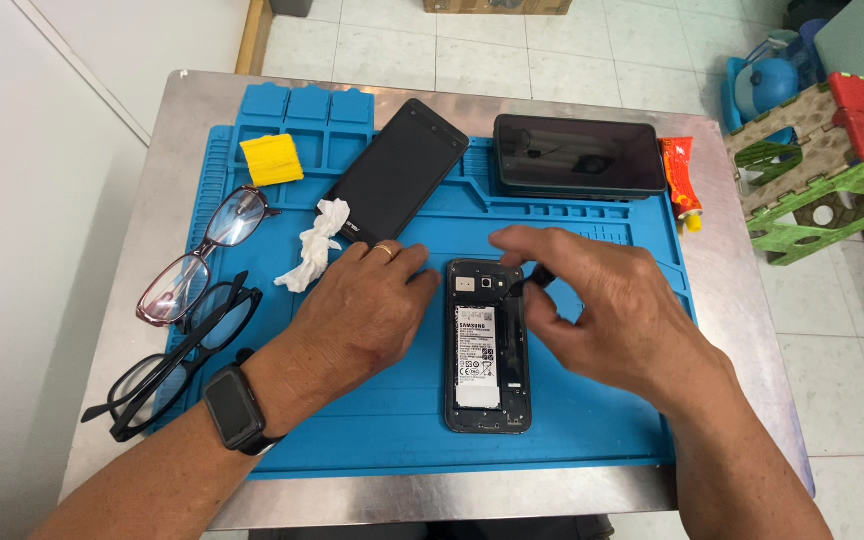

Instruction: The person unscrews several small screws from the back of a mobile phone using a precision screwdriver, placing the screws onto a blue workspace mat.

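Backless black phone (488, 350), battery exposed

I see a blue work mat (572, 440) bearing two closed phones (399, 170) (579, 154), a yellow pad (272, 160), crumpled tissue (314, 246), two pairs of glasses (202, 260) (167, 365) and a red tube (681, 178).

Both arms bare, no sleeves in sight. Left hand (367, 310) has a thin gold ring (385, 251) on one finger, plus a chunky black smartwatch (233, 407) with a dark square screen on that wrist
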